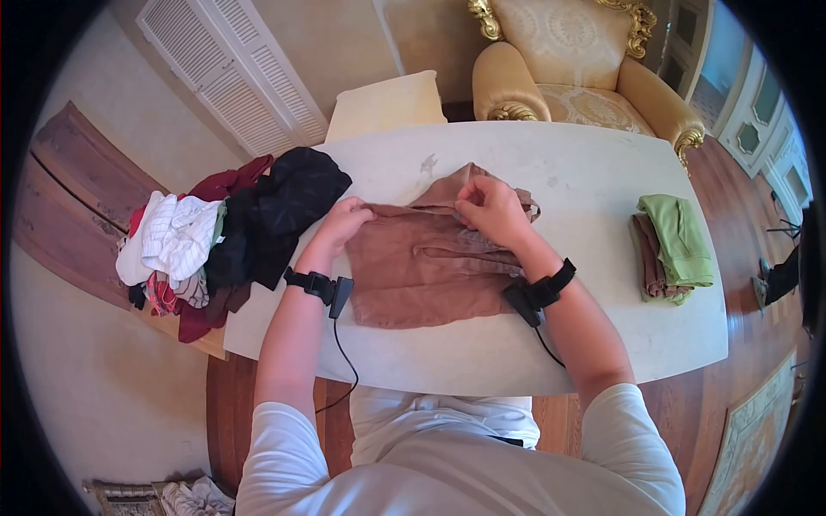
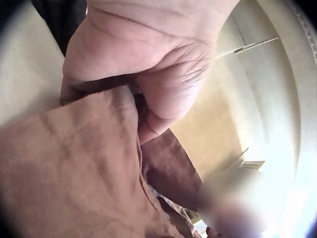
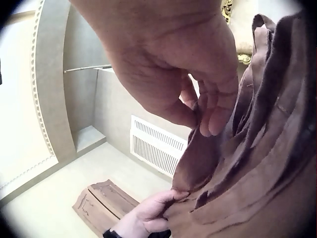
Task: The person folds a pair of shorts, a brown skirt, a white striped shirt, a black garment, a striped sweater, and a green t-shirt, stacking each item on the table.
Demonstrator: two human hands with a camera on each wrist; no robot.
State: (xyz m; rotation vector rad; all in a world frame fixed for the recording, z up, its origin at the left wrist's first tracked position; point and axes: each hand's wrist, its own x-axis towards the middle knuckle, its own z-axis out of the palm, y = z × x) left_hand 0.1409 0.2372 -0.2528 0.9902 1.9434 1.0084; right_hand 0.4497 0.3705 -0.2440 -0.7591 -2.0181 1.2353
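A brown garment lies on the pale table, its far edge lifted and bunched. The left hand grips its far left corner; in the left wrist view the fingers of this hand curl behind the cloth. Thumb and fingertips of the right hand pinch the upper edge near the middle. The right wrist view shows the right hand holding the cloth between thumb and fingers, with folds hanging beside it and the left hand lower down.
Piled clothes, including a black one and a white striped one, sit at the table's left end. A green folded garment rests on brown cloth at the right. Beyond the table stand a gold armchair and a cream-covered seat.
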